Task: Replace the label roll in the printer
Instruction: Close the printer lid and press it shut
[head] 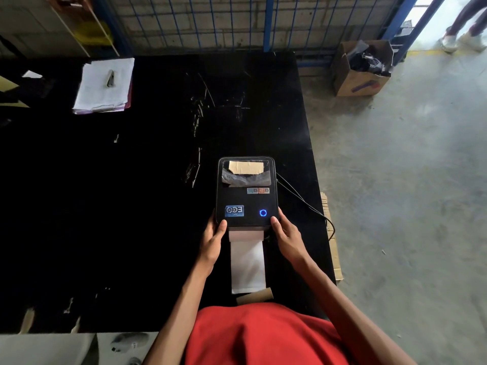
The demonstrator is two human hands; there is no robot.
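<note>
A black label printer (246, 198) sits on the black table (131, 193) with its lid down and a blue ring light glowing. A white label strip (247, 262) hangs out of its front slot toward me. An empty cardboard core (257, 296) lies at the strip's end, near my red shirt. My left hand (213, 241) grips the printer's front left corner, thumb on the lid. My right hand (287, 237) grips the front right corner the same way. A piece of cardboard shows through the lid's window.
A black cable (303, 198) runs from the printer's right side over the table edge. A clipboard with papers (105, 85) lies at the far left. A blue wire fence stands behind the table. An open cardboard box (361, 69) sits on the concrete floor, where a person's legs (466, 27) stand.
</note>
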